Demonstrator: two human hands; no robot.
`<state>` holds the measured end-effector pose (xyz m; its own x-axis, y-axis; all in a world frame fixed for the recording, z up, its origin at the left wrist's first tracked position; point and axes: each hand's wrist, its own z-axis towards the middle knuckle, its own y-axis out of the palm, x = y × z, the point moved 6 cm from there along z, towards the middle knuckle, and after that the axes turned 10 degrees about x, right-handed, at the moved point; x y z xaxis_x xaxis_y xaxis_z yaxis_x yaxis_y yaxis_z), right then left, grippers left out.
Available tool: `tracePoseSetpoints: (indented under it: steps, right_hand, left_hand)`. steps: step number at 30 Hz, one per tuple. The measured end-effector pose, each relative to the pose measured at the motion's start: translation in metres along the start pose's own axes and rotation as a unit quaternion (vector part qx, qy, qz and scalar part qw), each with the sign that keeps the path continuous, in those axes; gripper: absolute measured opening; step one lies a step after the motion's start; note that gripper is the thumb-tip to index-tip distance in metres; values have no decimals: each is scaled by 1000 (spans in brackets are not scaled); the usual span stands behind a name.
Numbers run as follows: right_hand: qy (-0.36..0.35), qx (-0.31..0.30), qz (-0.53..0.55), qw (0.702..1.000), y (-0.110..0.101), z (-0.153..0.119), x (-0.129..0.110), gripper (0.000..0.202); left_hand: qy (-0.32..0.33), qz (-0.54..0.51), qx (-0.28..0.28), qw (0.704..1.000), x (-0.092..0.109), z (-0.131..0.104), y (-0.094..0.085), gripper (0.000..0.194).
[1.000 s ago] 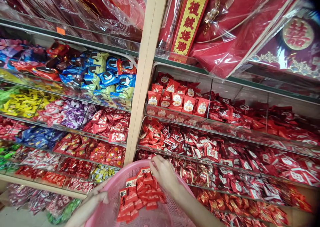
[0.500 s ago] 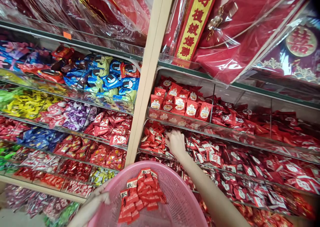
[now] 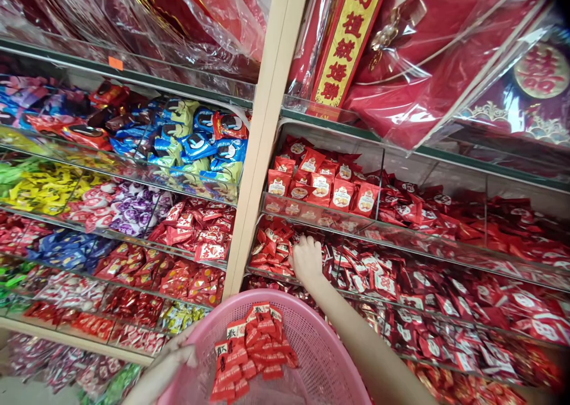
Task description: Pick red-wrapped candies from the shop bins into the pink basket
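A pink plastic basket (image 3: 329,357) is at the bottom centre, with several red candy packets (image 3: 253,339) lying inside. My left hand (image 3: 178,357) grips its left rim, thumb over the edge. On the right-hand shelves, my right hand (image 3: 307,259) reaches into a compartment, fingers curled down at the right side of a pile of red packets (image 3: 272,247). Its fingertips are hidden, and I cannot make out what they hold.
A wooden post (image 3: 256,155) divides the shelves. Blue packets (image 3: 198,146), yellow candies (image 3: 40,185) and purple ones (image 3: 133,206) fill the left side. Clear shelf fronts (image 3: 320,212) cross just above my right hand. Wrapped red goods (image 3: 427,66) hang over the upper right.
My right hand has shifted slightly left, closer to the red packets, with its fingers more curled. The basket and my left hand have hardly moved.
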<state>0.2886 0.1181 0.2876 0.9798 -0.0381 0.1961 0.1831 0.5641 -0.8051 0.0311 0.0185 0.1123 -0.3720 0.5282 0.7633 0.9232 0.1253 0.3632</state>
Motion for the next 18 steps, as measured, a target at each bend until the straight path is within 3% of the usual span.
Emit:
tracePoseSetpoints:
  steps: [10, 18]
  right_hand:
    - [33, 25, 60, 997, -7, 1, 14, 27]
    - [111, 83, 243, 960, -13, -1, 39, 32]
  left_hand:
    - [-7, 10, 2, 1000, -1, 3, -3, 87]
    - [23, 16, 16, 999, 0, 7, -3, 98]
